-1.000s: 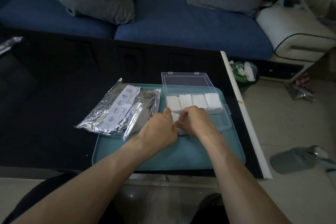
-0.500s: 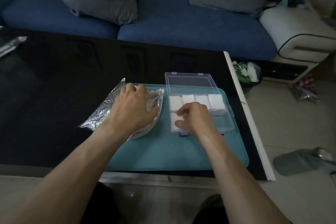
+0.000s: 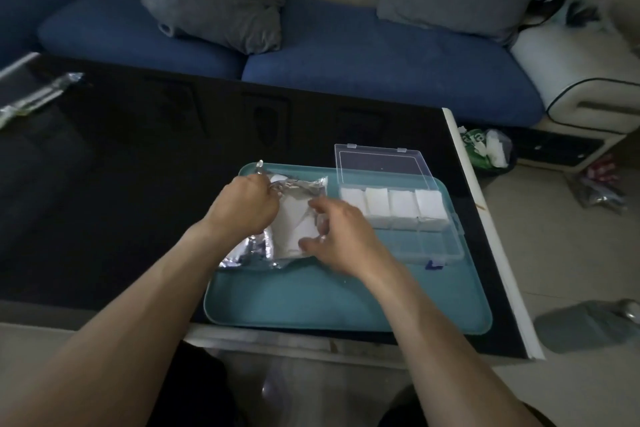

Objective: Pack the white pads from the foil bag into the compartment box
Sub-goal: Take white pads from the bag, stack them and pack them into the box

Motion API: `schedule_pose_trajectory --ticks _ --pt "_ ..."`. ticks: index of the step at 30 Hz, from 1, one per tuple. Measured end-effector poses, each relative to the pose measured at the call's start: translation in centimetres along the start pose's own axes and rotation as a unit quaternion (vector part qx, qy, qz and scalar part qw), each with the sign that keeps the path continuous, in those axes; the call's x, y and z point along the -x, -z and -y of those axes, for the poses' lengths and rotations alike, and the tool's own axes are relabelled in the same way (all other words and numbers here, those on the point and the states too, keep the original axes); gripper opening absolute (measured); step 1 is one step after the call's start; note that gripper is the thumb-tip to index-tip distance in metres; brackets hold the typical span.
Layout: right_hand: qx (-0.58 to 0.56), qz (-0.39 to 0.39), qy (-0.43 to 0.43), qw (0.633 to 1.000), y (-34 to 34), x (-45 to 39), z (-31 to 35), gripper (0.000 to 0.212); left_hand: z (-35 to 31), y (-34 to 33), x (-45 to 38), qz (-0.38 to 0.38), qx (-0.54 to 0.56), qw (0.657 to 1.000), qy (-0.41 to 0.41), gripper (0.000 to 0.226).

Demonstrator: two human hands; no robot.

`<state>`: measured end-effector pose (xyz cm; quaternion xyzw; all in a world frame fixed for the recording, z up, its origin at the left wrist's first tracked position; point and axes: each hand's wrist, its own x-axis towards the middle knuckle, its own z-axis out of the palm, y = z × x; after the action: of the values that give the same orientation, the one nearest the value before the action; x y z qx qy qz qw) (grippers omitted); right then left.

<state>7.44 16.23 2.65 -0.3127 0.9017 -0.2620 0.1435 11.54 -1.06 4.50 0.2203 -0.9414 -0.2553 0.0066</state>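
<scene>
The crumpled foil bag (image 3: 304, 185) lies on the left part of the teal tray (image 3: 311, 298), its mouth spread so that white pads (image 3: 292, 229) show inside. My left hand (image 3: 242, 206) grips the bag's upper left edge. My right hand (image 3: 341, 236) holds the bag's right edge between curled fingers and thumb. To the right stands the clear compartment box (image 3: 438, 246) with its lid (image 3: 381, 166) folded back. White pads (image 3: 401, 203) fill its back row. The front-row compartments that I can see hold nothing; my right hand hides the front left one.
The tray sits on a black glossy table (image 3: 138, 184) near its right edge. Another foil wrapper (image 3: 38, 97) lies at the table's far left. A blue sofa with grey cushions (image 3: 221, 3) stands behind, and a bin with rubbish (image 3: 488, 151) is on the floor at right.
My right hand left the box's front left compartment and went left to the foil bag. My left hand took hold of the bag's edge, and the bag now lies opened further onto the tray.
</scene>
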Motion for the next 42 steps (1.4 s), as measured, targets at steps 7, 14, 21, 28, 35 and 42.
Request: schedule_pose_trajectory --ticks 7,14,21,28,35,42 --pt "-0.014 0.026 0.004 1.000 -1.5 -0.7 0.7 0.083 1.0 0.4 -0.3 0.063 0.125 0.988 0.058 0.021" --pt "-0.212 0.047 -0.056 0.975 -2.1 -1.3 1.5 0.051 1.6 0.7 -0.9 0.108 0.189 0.967 0.134 0.025" --pt "-0.228 -0.007 -0.134 0.964 -1.7 -1.4 1.5 0.058 1.5 0.2 -0.9 0.113 0.179 0.969 0.130 0.025" --pt "-0.051 -0.082 -0.088 0.991 -2.9 -1.4 0.9 0.067 0.8 -0.2 -0.5 0.123 -0.002 0.992 0.038 0.039" --pt "-0.076 -0.019 -0.078 0.994 -2.8 -1.9 1.2 0.061 1.1 -0.1 -0.5 0.131 0.125 0.980 0.077 0.019" --pt "-0.027 0.027 -0.070 0.997 -2.4 -2.6 2.1 0.074 1.8 -0.5 -0.4 0.148 0.149 0.975 0.074 0.015"
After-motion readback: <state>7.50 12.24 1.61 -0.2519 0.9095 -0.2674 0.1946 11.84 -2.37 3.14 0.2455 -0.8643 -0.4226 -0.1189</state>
